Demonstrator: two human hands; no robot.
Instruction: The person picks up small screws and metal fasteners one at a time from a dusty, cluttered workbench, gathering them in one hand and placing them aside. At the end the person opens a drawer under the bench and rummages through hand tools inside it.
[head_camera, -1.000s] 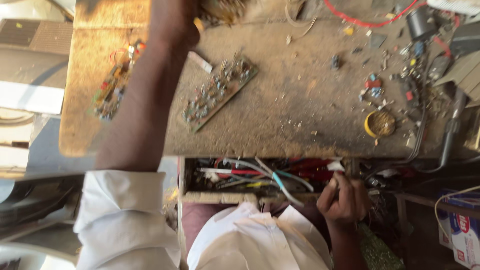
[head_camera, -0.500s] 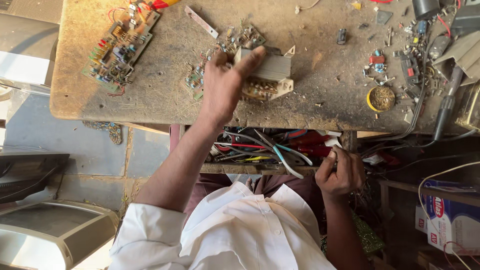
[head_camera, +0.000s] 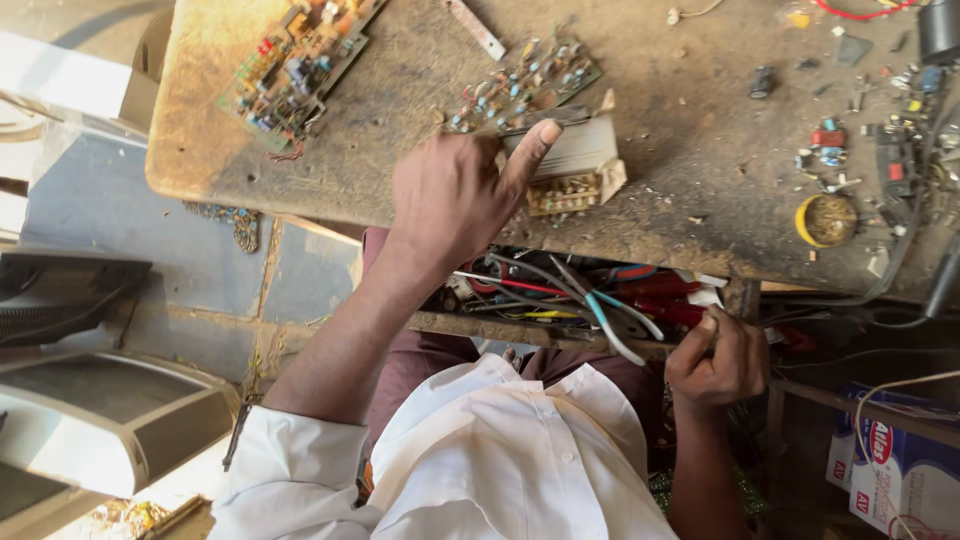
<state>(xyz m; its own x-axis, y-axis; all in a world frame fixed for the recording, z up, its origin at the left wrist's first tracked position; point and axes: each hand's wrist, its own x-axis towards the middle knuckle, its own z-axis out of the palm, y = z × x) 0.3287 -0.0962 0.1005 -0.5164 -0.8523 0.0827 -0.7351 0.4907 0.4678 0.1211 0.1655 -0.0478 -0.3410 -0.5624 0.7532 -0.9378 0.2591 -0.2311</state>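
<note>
My left hand (head_camera: 455, 195) grips a green circuit board (head_camera: 525, 85) that carries a ribbed grey metal block (head_camera: 575, 150) and several small parts. The thumb lies on the block, and the board rests on the worn wooden bench (head_camera: 680, 200) near its front edge. My right hand (head_camera: 720, 360) is lower down at the open drawer (head_camera: 560, 330) under the bench. Its fingers are curled around a small tool beside red-handled tools (head_camera: 660, 290); the tool itself is mostly hidden.
A second circuit board (head_camera: 295, 65) lies at the bench's far left corner. A yellow round tin (head_camera: 825, 220), loose small parts (head_camera: 850, 140) and cables sit at the right. The drawer holds wires and a cutter (head_camera: 600, 310). A grey monitor casing (head_camera: 110, 420) and boxes (head_camera: 895, 455) stand on the floor.
My left hand came back from the far edge of the bench, took hold of the board with the metal block and drew it toward the front edge. My right hand stayed at the drawer.
</note>
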